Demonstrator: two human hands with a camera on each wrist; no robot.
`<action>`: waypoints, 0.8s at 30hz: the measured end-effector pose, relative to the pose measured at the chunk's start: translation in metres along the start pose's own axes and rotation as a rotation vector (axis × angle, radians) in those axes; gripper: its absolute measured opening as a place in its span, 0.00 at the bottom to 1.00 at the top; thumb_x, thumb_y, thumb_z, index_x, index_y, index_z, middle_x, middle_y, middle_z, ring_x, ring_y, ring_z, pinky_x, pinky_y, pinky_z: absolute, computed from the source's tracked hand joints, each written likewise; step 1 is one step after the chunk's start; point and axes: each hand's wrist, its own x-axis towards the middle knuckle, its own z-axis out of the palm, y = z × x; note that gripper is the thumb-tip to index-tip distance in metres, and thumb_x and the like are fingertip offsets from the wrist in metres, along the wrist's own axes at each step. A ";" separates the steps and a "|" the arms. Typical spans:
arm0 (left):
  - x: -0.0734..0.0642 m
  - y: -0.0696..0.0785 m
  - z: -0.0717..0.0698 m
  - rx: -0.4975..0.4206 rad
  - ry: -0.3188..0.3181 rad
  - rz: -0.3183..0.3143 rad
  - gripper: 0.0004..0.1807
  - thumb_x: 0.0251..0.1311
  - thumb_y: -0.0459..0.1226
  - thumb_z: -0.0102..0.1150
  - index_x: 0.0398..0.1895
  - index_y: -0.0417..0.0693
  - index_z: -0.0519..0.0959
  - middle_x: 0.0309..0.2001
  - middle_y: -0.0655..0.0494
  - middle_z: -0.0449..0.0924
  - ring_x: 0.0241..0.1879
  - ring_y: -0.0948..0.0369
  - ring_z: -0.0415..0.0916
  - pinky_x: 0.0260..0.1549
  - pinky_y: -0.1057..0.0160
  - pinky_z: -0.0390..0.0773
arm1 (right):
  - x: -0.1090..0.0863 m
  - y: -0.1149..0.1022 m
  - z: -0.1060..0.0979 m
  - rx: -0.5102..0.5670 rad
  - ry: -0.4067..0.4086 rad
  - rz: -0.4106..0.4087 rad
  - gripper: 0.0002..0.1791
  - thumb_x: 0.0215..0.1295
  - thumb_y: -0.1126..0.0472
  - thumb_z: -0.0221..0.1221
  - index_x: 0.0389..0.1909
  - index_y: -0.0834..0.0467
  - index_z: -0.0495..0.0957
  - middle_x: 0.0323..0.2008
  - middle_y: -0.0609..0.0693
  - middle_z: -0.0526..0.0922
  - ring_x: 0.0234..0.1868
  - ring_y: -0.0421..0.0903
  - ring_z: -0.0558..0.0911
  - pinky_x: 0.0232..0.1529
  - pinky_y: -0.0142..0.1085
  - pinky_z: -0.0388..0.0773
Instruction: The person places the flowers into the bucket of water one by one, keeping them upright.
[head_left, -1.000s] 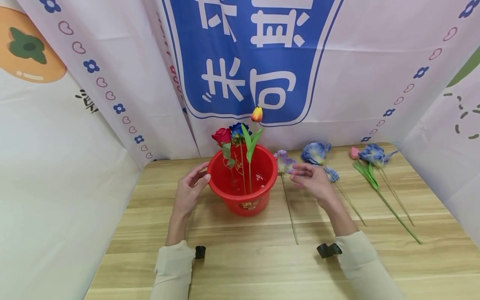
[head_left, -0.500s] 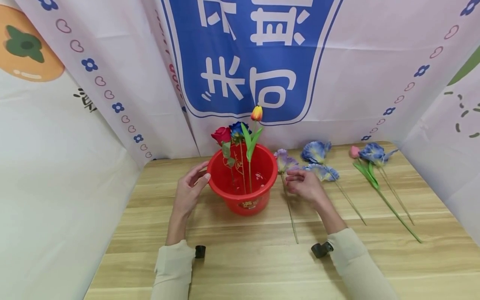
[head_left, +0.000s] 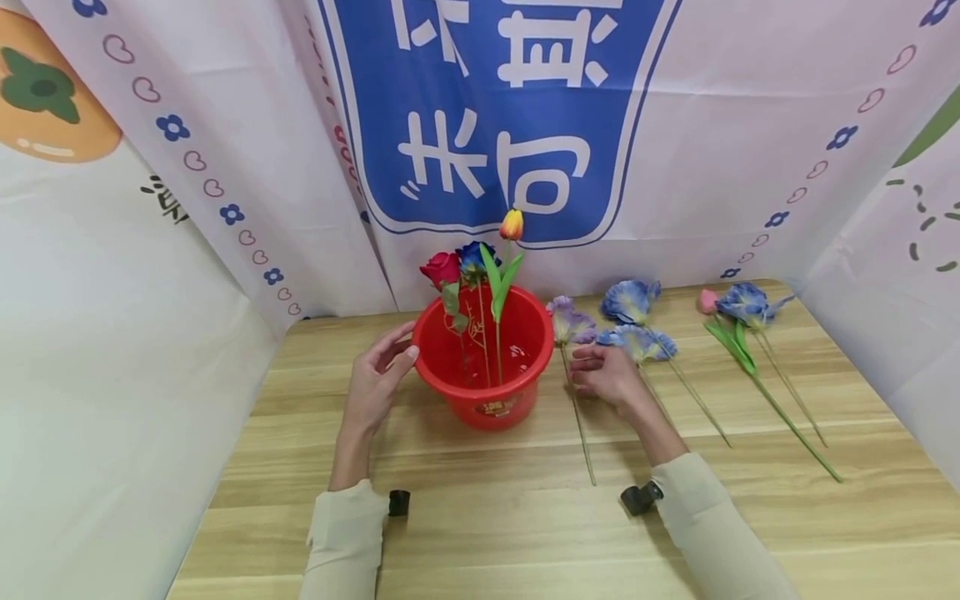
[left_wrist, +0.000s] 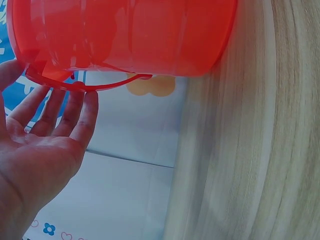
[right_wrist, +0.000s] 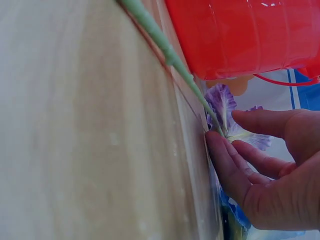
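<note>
Purple flower [head_left: 567,322] lies flat on wooden table [head_left: 465,517], bloom toward the backdrop, thin stem [head_left: 579,421] running back toward the person, just right of red bucket [head_left: 486,360]. Right hand [head_left: 606,375] sits low on the table at the upper part of that stem. Right wrist view: fingertips [right_wrist: 216,142] touch the green stem right below the bloom, thumb above, other fingers curled under; stem passes between them in what looks like a light pinch. Stem lies against the tabletop along its length.

Left hand [head_left: 375,385] at the bucket's left side. Fingers [left_wrist: 82,112] straight and slightly spread, tips against the rim and wire handle [left_wrist: 107,86]; palm open, nothing wrapped. Thumb up near the rim in the head view.

Bucket upright, near the table's back edge. Standing in it: red rose [head_left: 441,268], blue rose [head_left: 474,257], orange tulip [head_left: 512,225] on the tallest stem with green leaves.

Right of the right hand, on the table: two blue flowers [head_left: 630,304], the nearer one just beside the knuckles; farther right, well apart, pink tulip [head_left: 708,301] with long green stem and another blue bloom [head_left: 744,304]. Printed cloth backdrop [head_left: 495,125] behind and to both sides.
</note>
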 end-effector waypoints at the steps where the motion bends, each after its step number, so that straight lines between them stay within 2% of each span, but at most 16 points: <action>1: 0.000 0.000 0.000 0.001 0.000 0.000 0.25 0.76 0.31 0.59 0.73 0.34 0.75 0.72 0.38 0.75 0.60 0.66 0.81 0.56 0.73 0.84 | 0.000 0.000 0.000 -0.004 -0.004 0.007 0.26 0.70 0.75 0.63 0.67 0.75 0.74 0.62 0.74 0.82 0.54 0.57 0.89 0.48 0.39 0.92; 9: 0.001 0.001 -0.001 0.003 -0.008 0.004 0.25 0.75 0.31 0.60 0.73 0.35 0.75 0.72 0.40 0.75 0.61 0.62 0.80 0.57 0.73 0.84 | 0.000 0.000 0.000 -0.010 -0.056 0.045 0.25 0.69 0.74 0.64 0.66 0.74 0.74 0.61 0.73 0.83 0.45 0.46 0.90 0.45 0.39 0.92; 13: 0.001 0.001 -0.001 -0.002 -0.011 -0.004 0.26 0.75 0.31 0.60 0.73 0.35 0.74 0.73 0.40 0.74 0.62 0.61 0.80 0.57 0.73 0.84 | 0.001 0.000 0.000 0.007 -0.058 0.062 0.26 0.70 0.73 0.65 0.67 0.73 0.74 0.60 0.71 0.84 0.41 0.43 0.91 0.43 0.39 0.92; 19: 0.000 0.002 -0.001 -0.004 -0.009 -0.013 0.26 0.75 0.31 0.60 0.74 0.35 0.74 0.73 0.41 0.74 0.62 0.63 0.80 0.57 0.73 0.84 | -0.003 -0.003 -0.007 0.055 -0.028 0.003 0.28 0.69 0.75 0.64 0.68 0.74 0.73 0.60 0.72 0.84 0.40 0.43 0.91 0.40 0.36 0.92; 24: 0.000 0.001 -0.001 -0.009 -0.005 -0.008 0.25 0.75 0.30 0.60 0.73 0.34 0.75 0.72 0.40 0.75 0.62 0.61 0.80 0.57 0.73 0.84 | -0.009 -0.014 -0.015 0.072 0.009 -0.071 0.29 0.69 0.73 0.65 0.70 0.74 0.72 0.64 0.73 0.80 0.43 0.41 0.90 0.46 0.36 0.91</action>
